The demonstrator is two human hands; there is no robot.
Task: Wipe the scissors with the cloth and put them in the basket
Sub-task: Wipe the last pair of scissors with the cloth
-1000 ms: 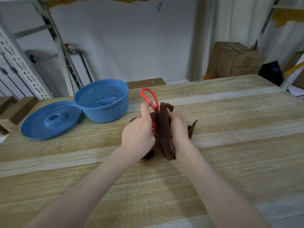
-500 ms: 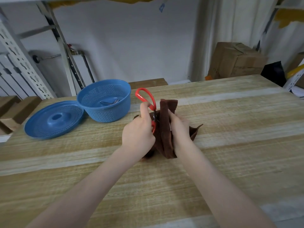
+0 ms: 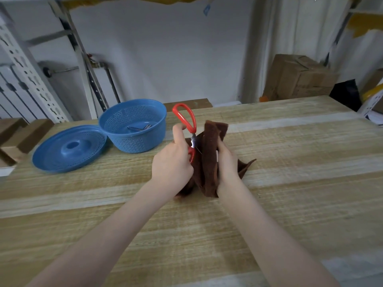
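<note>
Head view, wiping stage. The left hand (image 3: 172,162) grips the scissors (image 3: 193,139) with its fingers curled round the lower red handle, and the thumb lies against the base of the upper red loop, which stands free above the fist. The right hand (image 3: 227,162) holds the brown cloth (image 3: 209,158) with thumb and fingers closed on a folded, upright band of it. The short metal shank of the scissors shows between the two hands and runs into the cloth (the blades themselves are hidden in its folds, so their spread cannot be told). One end of the cloth rises above the right hand and the rest hangs below both hands toward the wooden table (image 3: 290,183); contact with the surface cannot be judged. The blue perforated basket (image 3: 134,141) stands on the table just left of the left hand, apart from the scissors, with a few small metal items (image 3: 138,127) inside. Its blue lid (image 3: 68,148) lies beside it, touching its left wall. A cardboard box (image 3: 298,79) stands beyond the table's far edge.
</note>
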